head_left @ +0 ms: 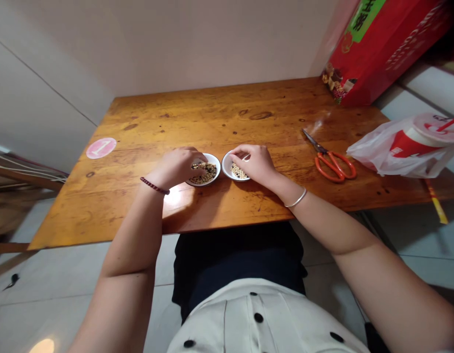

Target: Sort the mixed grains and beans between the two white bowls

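Observation:
Two small white bowls stand side by side near the table's front edge. The left bowl (213, 161) holds a mix of pale and dark beans or grains; my left hand (180, 164) reaches over its left side, fingers curved down into it, the fingertips partly hidden. Fewer, mostly pale beans lie in the right bowl (227, 164). Over that bowl's right side is my right hand (255, 161), its thumb and index finger bent toward each other in a pinch. Anything between those fingertips is too small to make out.
Orange-handled scissors (330, 162) lie on the wooden table (197, 115) to the right. Beyond them are a bagged cup (414, 142) and a red box (381, 54). A round pink sticker (101, 147) marked 1 is at the left. A wall borders the back.

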Available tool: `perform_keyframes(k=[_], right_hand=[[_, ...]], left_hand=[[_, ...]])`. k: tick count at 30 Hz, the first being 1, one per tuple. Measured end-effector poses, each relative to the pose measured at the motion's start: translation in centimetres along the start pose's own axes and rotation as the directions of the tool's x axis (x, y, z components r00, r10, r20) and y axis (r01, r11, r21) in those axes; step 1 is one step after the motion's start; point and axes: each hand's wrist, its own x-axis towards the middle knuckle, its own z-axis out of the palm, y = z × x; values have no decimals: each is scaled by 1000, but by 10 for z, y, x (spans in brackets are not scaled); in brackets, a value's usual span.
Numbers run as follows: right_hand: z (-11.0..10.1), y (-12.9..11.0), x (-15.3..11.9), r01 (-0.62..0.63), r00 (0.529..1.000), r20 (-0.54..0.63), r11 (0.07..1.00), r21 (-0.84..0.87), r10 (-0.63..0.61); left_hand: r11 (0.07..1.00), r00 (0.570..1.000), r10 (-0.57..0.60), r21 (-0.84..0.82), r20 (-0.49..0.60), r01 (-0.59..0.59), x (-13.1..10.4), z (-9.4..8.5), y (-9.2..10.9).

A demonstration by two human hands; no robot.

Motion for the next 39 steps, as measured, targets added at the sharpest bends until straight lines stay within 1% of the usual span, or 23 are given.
perform_keyframes(k=[2,4,6,8,13,17,21,23,26,28,30,32,36,39], right_hand=[[-1,-1,0,-6,1000,4,1000,1,6],[-1,-1,0,-10,1000,6,1000,-1,10],[-2,-1,0,-10,1000,5,1000,2,10],[-2,-1,0,-5,1000,2,1000,5,5],[-2,-1,0,-3,1000,1,1000,8,3],[-3,-2,0,9,1000,-2,1000,12,-9],[-3,-3,0,2,1000,2,1000,8,-2],[-3,-3,0,-1,1000,1,1000,6,1],[-3,-2,0,-7,1000,3,1000,7,6],[-3,-3,0,-12,1000,8,1000,8,12],[-3,-3,-1,-18,1000,12,1000,5,17],[-3,-4,-1,-19,1000,15,1000,-1,19],[-3,-4,-1,-9,1000,14,1000,7,9],[-4,-5,-1,4,1000,12,1000,6,-4]], left_hand=[[1000,999,14,19,44,-15,1,2,0],[999,996,-4,33,94,0,2,5,2],[999,993,-31,45,113,26,3,7,5],[998,993,-42,54,108,36,4,9,8],[998,994,-2,60,106,-4,6,12,11],[998,994,-20,59,108,13,7,11,13],[999,998,-8,51,64,5,6,8,14],[1000,999,3,20,39,-4,5,5,13],[996,1000,-18,-85,19,20,3,-1,11],[987,998,-48,-153,33,52,0,-7,10],[981,996,-64,-180,61,74,-3,-11,8],[985,996,-44,-165,75,56,-6,-13,5],[991,994,43,-130,103,-29,-8,-10,3],[995,990,49,-91,133,-37,-7,-6,3]])
